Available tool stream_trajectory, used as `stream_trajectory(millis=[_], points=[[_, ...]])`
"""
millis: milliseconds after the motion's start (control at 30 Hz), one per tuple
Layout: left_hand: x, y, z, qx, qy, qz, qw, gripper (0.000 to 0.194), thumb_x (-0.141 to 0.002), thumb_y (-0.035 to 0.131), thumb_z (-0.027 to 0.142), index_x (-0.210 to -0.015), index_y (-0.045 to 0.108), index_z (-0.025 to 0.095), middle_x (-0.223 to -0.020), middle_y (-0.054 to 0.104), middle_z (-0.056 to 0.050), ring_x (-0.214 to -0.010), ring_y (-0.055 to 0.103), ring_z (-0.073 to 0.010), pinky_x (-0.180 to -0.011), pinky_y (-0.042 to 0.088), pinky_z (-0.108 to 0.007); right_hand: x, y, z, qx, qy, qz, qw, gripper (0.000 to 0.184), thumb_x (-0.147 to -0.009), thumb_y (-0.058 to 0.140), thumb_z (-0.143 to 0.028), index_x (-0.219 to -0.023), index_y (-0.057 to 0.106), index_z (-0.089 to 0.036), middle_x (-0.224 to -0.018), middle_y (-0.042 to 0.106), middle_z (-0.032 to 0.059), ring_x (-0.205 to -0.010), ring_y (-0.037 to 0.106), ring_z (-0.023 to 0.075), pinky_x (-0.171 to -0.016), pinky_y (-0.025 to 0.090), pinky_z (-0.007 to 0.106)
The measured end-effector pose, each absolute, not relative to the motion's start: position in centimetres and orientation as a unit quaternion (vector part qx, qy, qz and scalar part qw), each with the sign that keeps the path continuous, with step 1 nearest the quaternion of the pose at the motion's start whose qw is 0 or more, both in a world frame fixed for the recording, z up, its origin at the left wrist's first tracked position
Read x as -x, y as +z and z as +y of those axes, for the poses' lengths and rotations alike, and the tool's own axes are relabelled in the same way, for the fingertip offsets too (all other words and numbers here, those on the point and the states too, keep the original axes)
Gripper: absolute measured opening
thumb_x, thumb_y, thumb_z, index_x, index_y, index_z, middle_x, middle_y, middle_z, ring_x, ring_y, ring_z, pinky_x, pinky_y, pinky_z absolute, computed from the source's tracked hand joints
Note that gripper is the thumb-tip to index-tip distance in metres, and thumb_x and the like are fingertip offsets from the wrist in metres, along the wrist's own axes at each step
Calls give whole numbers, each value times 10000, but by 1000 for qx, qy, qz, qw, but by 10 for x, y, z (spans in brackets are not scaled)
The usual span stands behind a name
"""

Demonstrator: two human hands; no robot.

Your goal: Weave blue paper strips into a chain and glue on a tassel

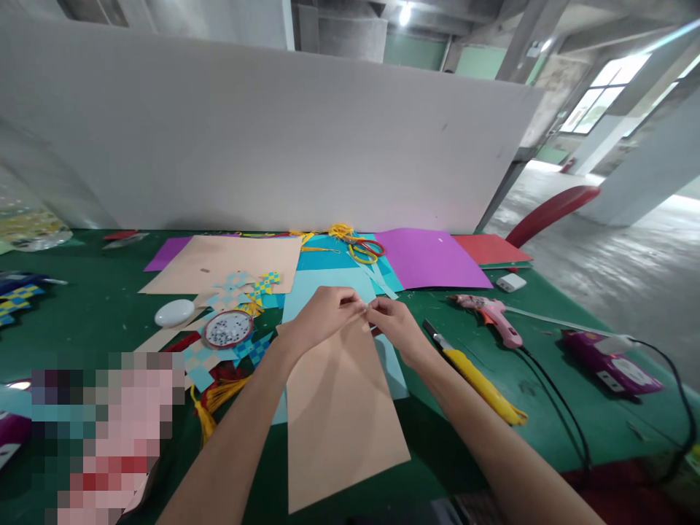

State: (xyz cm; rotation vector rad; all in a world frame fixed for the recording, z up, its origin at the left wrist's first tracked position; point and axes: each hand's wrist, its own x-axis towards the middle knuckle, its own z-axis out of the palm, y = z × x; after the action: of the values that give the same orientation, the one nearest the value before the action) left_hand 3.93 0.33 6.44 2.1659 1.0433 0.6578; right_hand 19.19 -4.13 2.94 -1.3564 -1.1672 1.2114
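My left hand and my right hand meet above the middle of the table, fingertips pinched close together. Between the fingertips is something tiny and whitish, too small to name. Under the hands and forearms lies a peach sheet of paper, on top of light blue paper. Left of my left hand, a round red-rimmed lid with small dark dots sits among blue and yellow woven paper strips and yellow tassels. Close to my right hand lies a yellow utility knife.
On the green table at right are a pink glue gun with its cord, a white adapter and a purple pack. Scissors and purple paper lie behind. A white partition stands at the back. Another person's blurred arm is at lower left.
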Motion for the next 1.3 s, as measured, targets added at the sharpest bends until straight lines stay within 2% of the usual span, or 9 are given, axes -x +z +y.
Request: stream_trajectory(millis=[400,733,800,933,1067,1167,1233,1300], points=[[-24,50,19,-817,250,423,300,275,-823,496,379,-705,634,172,-674,608,13,-651,506,-142,-574,339,-231,-195,15,-83,575,538,-468,401,59,-660,534,-199,-607,517,-180,-537,500,-44,-515,473,85,-475,384,198],[-21,41,25,-800,252,430,334,318,-809,504,436,-701,636,168,-690,621,-1,-661,530,-157,-594,358,-241,-216,18,-133,599,549,-491,314,32,-636,499,-195,-606,486,-194,-506,433,-65,-469,442,81,-440,371,194],[-20,38,27,-796,256,431,339,331,-804,507,452,-694,637,167,-680,617,-2,-655,530,-159,-588,359,-243,-223,15,-143,600,561,-487,298,17,-634,488,-204,-619,483,-197,-494,462,-62,-454,457,86,-427,364,195],[-18,30,30,-796,259,429,341,346,-804,509,472,-688,637,173,-674,618,1,-663,540,-164,-595,365,-243,-236,14,-162,599,568,-496,269,13,-674,470,-211,-681,476,-202,-545,622,-8,-499,535,113,-443,362,196],[-16,23,33,-779,288,443,338,323,-801,512,456,-690,626,174,-706,629,-2,-708,556,-173,-635,380,-247,-248,19,-174,627,534,-517,231,51,-665,444,-164,-673,473,-205,-558,638,-3,-527,530,116,-477,376,205],[-16,20,33,-759,315,455,342,317,-794,513,451,-684,614,171,-711,623,-11,-720,551,-180,-646,384,-254,-256,25,-171,653,466,-554,224,57,-708,448,-184,-672,482,-213,-581,631,-8,-545,532,124,-501,389,224],[-16,20,31,-755,318,453,350,313,-792,516,448,-678,609,172,-704,615,-9,-709,540,-177,-643,381,-255,-258,30,-163,662,388,-590,250,86,-764,473,-256,-718,533,-215,-683,654,8,-623,569,142,-575,432,250],[-18,21,28,-751,323,446,365,302,-795,523,441,-686,607,172,-707,605,-3,-706,529,-169,-642,377,-252,-256,34,-149,668,307,-617,282,171,-793,508,-349,-857,602,-221,-876,678,36,-751,608,170,-681,464,289]])
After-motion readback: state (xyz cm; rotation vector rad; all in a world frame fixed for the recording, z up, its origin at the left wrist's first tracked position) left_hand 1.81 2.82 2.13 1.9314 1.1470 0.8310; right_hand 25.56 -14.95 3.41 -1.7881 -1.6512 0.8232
